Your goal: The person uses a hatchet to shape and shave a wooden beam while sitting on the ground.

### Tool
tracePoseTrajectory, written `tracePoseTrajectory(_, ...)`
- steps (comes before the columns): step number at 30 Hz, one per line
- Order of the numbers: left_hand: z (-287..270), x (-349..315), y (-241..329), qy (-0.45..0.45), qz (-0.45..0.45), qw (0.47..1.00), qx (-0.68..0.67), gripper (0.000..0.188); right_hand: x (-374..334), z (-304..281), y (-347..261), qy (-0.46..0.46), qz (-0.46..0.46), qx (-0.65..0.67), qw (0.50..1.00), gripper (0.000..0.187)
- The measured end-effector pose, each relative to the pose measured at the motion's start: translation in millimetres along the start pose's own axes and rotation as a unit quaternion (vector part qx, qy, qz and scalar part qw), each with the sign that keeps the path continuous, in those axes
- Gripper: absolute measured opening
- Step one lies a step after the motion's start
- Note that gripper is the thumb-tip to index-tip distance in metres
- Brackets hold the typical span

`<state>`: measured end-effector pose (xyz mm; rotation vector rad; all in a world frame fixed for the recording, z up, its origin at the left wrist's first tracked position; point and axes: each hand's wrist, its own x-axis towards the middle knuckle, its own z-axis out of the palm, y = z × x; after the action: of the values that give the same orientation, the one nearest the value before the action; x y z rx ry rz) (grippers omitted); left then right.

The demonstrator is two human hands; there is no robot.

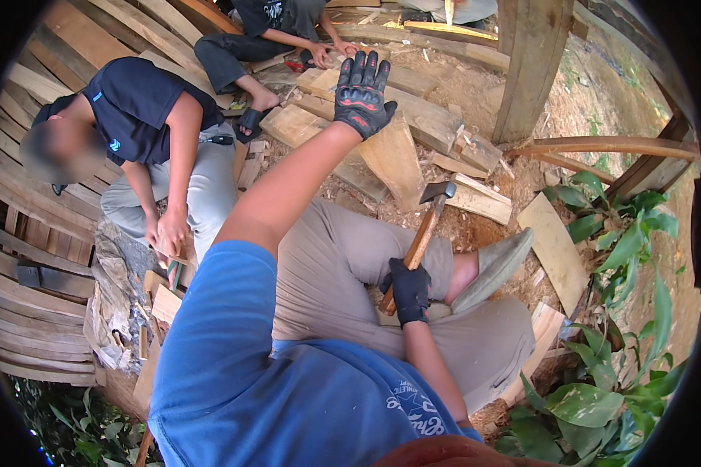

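My left hand (364,93), in a black glove with red trim, is stretched far forward with its fingers straight and slightly apart. Just beyond my knee, a pale wooden board (397,163) stands out beside the palm; whether the glove touches it I cannot tell. My right hand (407,292), also gloved in black, is closed around the wooden handle of a hammer (423,237). Its dark metal head points up and away from me, above my bent leg. The handle's butt sticks out below my fist.
On the left a seated person (156,132) bends over a piece of wood. Another person (269,39) sits at the far side by stacked planks (413,109). A thick post (533,70) rises at far right, with leafy plants (600,389) below. Wood chips cover the ground.
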<state>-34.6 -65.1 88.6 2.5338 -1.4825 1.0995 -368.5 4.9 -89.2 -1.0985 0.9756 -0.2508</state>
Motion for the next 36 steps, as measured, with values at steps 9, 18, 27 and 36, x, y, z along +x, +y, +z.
tracePoseTrajectory(9, -16, -3, 6, 0.023, 0.015, 1.0, -0.012, 0.072, -5, 2, -2, 0.011, -0.008, -0.019, 1.0, 0.027)
tracePoseTrajectory(18, -15, 4, 7, -0.201, -0.007, 0.979, -0.033, 0.063, -2, -1, -1, -0.004, -0.003, 0.011, 1.0, 0.021)
tracePoseTrajectory(27, 7, -11, 4, -0.023, -0.048, 0.998, -0.023, 0.09, -6, 0, -3, -0.01, 0.0, 0.0, 1.0, 0.02)
tracePoseTrajectory(36, 2, -10, 1, -0.013, 0.043, 0.999, -0.03, 0.026, -7, 1, -7, 0.004, 0.0, -0.016, 1.0, 0.024)
